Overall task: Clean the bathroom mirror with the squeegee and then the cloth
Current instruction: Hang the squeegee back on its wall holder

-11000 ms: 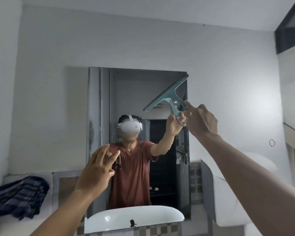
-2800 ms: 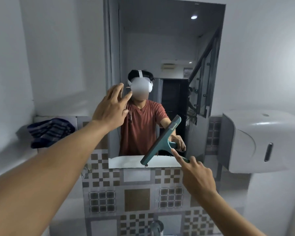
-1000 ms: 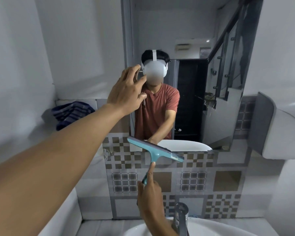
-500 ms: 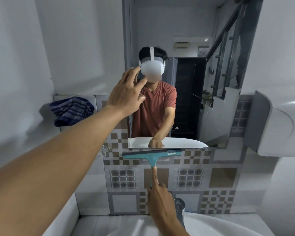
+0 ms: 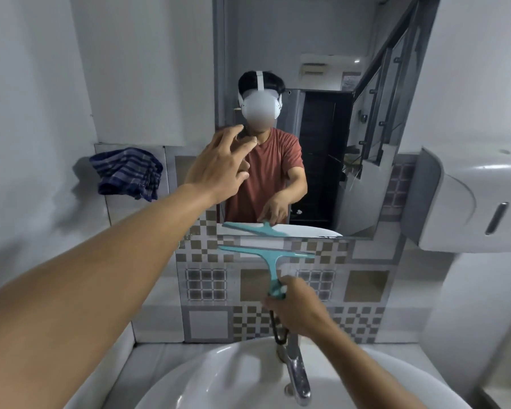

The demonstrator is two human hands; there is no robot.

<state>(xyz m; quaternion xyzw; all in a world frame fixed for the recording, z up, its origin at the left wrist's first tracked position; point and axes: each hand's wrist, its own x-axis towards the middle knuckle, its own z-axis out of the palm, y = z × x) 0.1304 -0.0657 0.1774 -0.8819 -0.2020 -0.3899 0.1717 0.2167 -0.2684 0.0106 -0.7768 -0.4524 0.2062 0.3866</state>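
The tall mirror (image 5: 322, 48) hangs on the wall above a patterned tile band. My right hand (image 5: 297, 305) grips the handle of the teal squeegee (image 5: 270, 256), whose blade lies level just below the mirror's bottom edge, in front of the tiles. My left hand (image 5: 219, 166) is raised at the mirror's left edge, fingers spread, holding nothing. A dark blue striped cloth (image 5: 127, 172) lies bunched on the ledge left of the mirror, out of both hands' reach.
A white sink (image 5: 219, 379) with a chrome tap (image 5: 297, 376) sits below my arms. A white wall dispenser (image 5: 469, 199) juts out on the right. The left wall is close. The mirror reflects a person, a dark doorway and a stair rail.
My right hand has drawn the squeegee down off the glass to below the mirror's bottom edge and leveled it. My left hand stays raised at the mirror's left edge. The camera has tilted down.
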